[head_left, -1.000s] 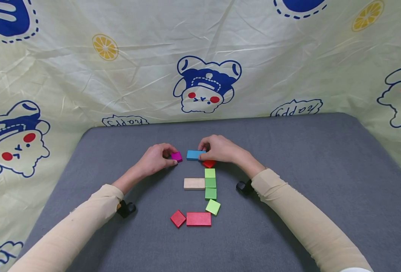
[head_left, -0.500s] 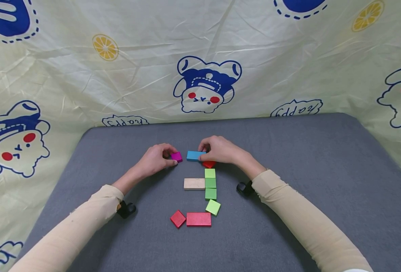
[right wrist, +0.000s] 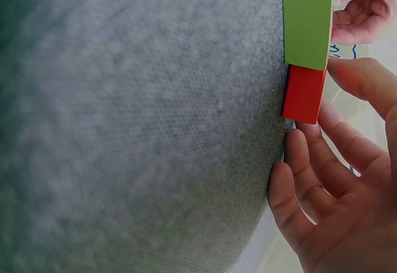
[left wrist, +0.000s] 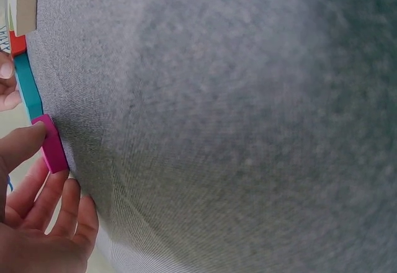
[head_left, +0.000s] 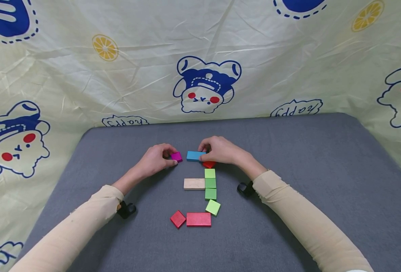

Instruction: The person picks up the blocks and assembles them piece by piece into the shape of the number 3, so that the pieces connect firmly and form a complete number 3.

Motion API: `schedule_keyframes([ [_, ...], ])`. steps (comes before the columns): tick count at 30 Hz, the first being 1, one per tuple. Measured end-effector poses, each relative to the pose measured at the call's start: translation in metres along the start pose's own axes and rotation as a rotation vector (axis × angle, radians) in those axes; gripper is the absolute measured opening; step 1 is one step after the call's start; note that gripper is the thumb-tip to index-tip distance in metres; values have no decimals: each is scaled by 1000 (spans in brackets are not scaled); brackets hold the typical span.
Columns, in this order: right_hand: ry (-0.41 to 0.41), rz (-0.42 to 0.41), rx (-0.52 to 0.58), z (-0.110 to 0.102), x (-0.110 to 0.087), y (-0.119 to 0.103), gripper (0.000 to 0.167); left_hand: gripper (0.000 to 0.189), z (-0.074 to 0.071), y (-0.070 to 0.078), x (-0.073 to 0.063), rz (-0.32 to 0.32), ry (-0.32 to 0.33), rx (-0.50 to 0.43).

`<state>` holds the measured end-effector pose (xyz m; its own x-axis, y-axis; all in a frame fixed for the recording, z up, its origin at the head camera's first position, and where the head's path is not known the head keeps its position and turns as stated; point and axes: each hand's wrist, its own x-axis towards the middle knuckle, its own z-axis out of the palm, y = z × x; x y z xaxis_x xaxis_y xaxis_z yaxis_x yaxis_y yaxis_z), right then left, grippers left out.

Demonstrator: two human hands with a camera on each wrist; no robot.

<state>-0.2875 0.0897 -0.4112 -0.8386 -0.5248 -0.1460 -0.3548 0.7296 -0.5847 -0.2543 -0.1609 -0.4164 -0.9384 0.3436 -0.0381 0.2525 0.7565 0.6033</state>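
In the head view the left hand (head_left: pixel 157 158) pinches a small magenta block (head_left: pixel 176 156) between thumb and fingers. To its right, across a narrow gap, lies a blue rectangular block (head_left: pixel 194 156). The right hand (head_left: pixel 222 150) grips the blue block's right end, thumb on the near side and fingers on the far side, hiding that end. A red block (head_left: pixel 208 164) shows just below the right thumb. In the left wrist view the thumb presses the magenta block (left wrist: pixel 51 144) with fingertips opposite. The right wrist view shows the red block (right wrist: pixel 304 94) beside the fingers; the blue one is hidden there.
A column of green blocks (head_left: pixel 210 183) runs toward the person, its last light green block (head_left: pixel 213 207) turned. A plain wooden block (head_left: pixel 194 184) adjoins the column's left side. Nearer lie a red rectangular block (head_left: pixel 198 219) and a turned red square block (head_left: pixel 178 219) on the grey table (head_left: pixel 289 158).
The right hand and the blue block have shifted very slightly toward the person. The left hand, the magenta block and the other blocks look unmoved.
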Motion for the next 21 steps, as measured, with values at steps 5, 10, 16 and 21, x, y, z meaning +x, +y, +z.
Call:
schedule_keyframes([
  [5,2,-8,6,0,-1,1,29,32,0,0,0,3,5,-3],
  [10,5,-11,15,-2,-3,1,31,31,-1,0,0,-1,18,-10],
  [16,8,0,19,-5,-8,4,30,32,1,2,1,-20,32,-8],
  [21,16,1,28,-8,-14,11,31,31,3,4,3,-42,59,-1],
])
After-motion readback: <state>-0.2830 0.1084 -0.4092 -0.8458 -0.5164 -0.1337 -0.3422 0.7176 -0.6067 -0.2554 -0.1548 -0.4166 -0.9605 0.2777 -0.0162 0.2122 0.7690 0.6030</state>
